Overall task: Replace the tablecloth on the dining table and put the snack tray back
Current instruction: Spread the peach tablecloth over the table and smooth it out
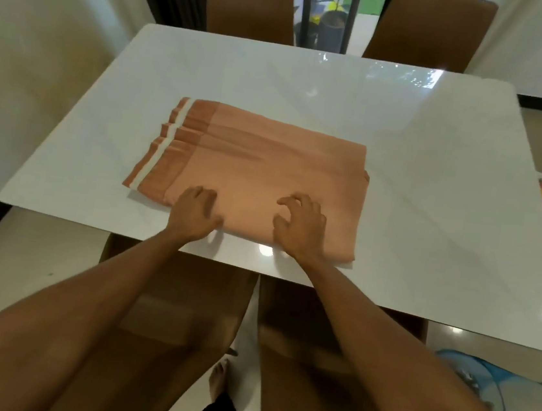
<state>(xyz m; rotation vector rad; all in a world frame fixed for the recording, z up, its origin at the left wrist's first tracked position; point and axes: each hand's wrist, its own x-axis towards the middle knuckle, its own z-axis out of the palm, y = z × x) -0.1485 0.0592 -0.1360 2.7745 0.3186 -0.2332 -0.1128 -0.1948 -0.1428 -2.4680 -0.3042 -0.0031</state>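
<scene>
Glossy table (pixel 404 146) is slippery: left hand (pixel 194 212) and right hand (pixel 301 225) pinch the folded cloth (pixel 260 167) (fingers curled); it may slide off.

Left hand (pixel 193 212), right hand (pixel 301 226), both half-curled.

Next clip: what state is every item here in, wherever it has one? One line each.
Folded peach cloth with white stripes: folded flat on the table, not yet spread.
White glossy dining table: no cloth spread over it.
Left hand: fingers curled at the cloth's near edge; grip unclear.
Right hand: fingers bent, tips on the cloth; grip unclear.
Two brown chairs: standing at the table's far edge.
</scene>
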